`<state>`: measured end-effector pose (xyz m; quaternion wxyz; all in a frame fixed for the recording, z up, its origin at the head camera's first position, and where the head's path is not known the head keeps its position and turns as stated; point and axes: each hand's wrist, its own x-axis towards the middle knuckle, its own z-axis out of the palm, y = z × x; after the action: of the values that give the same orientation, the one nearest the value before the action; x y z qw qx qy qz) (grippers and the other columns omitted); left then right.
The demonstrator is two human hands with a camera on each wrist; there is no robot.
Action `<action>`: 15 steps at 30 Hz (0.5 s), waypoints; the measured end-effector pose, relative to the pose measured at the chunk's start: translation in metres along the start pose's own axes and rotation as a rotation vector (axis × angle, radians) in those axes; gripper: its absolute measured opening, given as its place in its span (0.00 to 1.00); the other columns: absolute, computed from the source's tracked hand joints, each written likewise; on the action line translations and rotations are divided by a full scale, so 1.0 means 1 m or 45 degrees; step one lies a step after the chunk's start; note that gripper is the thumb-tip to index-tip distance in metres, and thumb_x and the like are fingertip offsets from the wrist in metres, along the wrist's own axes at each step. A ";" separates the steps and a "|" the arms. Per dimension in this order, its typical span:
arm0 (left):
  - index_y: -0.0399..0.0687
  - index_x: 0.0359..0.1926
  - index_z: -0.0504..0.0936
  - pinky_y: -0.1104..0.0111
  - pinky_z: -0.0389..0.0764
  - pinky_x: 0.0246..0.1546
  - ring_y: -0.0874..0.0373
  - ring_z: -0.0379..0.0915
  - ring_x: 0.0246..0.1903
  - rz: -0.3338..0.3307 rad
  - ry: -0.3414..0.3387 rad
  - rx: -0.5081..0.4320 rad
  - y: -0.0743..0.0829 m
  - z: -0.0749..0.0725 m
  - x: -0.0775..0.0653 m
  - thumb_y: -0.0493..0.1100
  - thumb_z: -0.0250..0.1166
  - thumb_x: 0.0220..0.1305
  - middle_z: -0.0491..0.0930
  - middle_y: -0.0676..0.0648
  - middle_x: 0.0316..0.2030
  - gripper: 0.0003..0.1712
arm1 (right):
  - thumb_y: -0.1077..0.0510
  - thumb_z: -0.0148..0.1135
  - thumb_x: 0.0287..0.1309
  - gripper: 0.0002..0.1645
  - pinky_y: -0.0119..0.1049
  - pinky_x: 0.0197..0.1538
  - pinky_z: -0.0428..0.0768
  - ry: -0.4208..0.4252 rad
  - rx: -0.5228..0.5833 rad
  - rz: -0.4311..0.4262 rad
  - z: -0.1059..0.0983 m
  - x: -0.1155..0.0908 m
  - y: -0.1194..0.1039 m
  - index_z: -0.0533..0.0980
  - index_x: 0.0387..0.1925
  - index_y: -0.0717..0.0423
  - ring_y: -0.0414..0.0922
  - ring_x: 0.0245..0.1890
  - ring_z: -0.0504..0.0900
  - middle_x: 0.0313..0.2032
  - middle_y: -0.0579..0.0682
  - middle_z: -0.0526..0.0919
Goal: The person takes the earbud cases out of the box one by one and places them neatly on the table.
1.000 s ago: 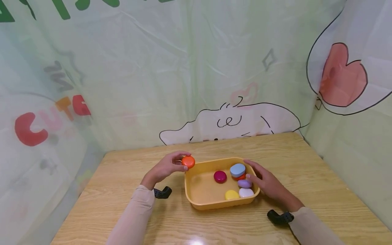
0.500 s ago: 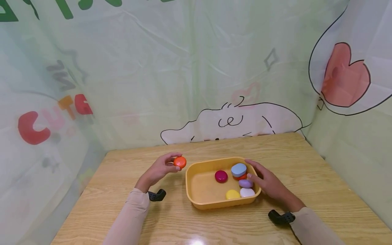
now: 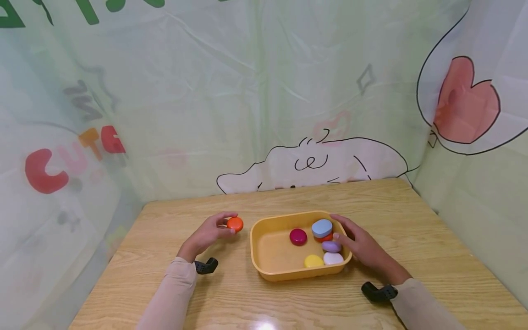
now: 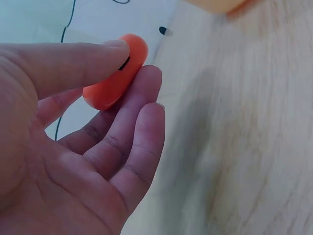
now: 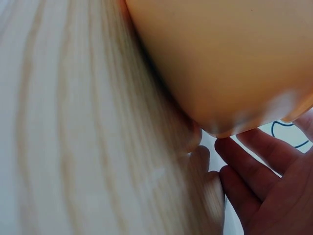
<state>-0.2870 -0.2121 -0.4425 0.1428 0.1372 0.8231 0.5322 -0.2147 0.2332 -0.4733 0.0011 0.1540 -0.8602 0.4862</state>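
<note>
My left hand (image 3: 206, 233) pinches a rounded orange-red disc (image 3: 235, 224) between thumb and fingers, left of a yellow plastic tray (image 3: 259, 270). In the left wrist view the disc (image 4: 117, 73) is seen from its edge, a small dark mark beside the thumb. My right hand (image 3: 365, 245) holds the tray's right side, thumb over the rim and fingers along the outside. The right wrist view shows those fingers (image 5: 249, 166) against the outer wall (image 5: 220, 73). Inside the tray lie a dark red disc (image 3: 298, 237) and a light blue piece (image 3: 321, 228) atop a mostly hidden orange-red one.
A purple piece (image 3: 331, 246), a white piece (image 3: 333, 258) and a yellow piece (image 3: 313, 261) also lie in the tray, toward its right side. The wooden table (image 3: 231, 293) meets a printed curtain (image 3: 185, 114) at the back and sides.
My left hand has carried the orange-red disc from above the tray's left rim leftward, then down toward the table. My right hand stays at the tray's right side.
</note>
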 end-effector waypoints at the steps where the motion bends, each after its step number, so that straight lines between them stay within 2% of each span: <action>1: 0.45 0.69 0.72 0.57 0.76 0.55 0.48 0.73 0.55 -0.011 0.004 0.010 -0.002 0.000 0.000 0.39 0.70 0.64 0.76 0.43 0.58 0.33 | 0.50 0.56 0.73 0.36 0.65 0.67 0.58 0.001 0.002 0.001 0.000 0.000 0.000 0.58 0.76 0.51 0.67 0.73 0.54 0.75 0.62 0.56; 6: 0.43 0.70 0.70 0.57 0.78 0.52 0.49 0.74 0.51 -0.054 0.006 -0.008 -0.009 -0.001 -0.001 0.37 0.69 0.65 0.74 0.39 0.59 0.34 | 0.50 0.57 0.72 0.36 0.66 0.68 0.55 0.001 0.013 0.013 0.000 0.000 -0.001 0.58 0.76 0.52 0.67 0.74 0.51 0.75 0.62 0.55; 10: 0.40 0.71 0.68 0.58 0.80 0.51 0.50 0.76 0.48 -0.075 0.002 -0.026 -0.010 0.000 -0.002 0.35 0.67 0.66 0.73 0.37 0.58 0.33 | 0.50 0.56 0.73 0.36 0.65 0.68 0.57 -0.001 0.015 0.006 0.000 0.000 -0.001 0.58 0.76 0.51 0.66 0.74 0.52 0.75 0.62 0.56; 15: 0.39 0.69 0.71 0.62 0.81 0.48 0.51 0.76 0.46 -0.079 0.005 0.046 -0.013 0.000 -0.001 0.36 0.68 0.65 0.77 0.39 0.53 0.32 | 0.50 0.56 0.73 0.36 0.65 0.67 0.57 -0.002 0.012 -0.004 0.000 0.001 0.002 0.58 0.76 0.51 0.66 0.73 0.53 0.75 0.62 0.56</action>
<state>-0.2874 -0.2180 -0.4546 0.1550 0.1130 0.8367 0.5130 -0.2158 0.2335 -0.4747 0.0005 0.1559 -0.8575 0.4902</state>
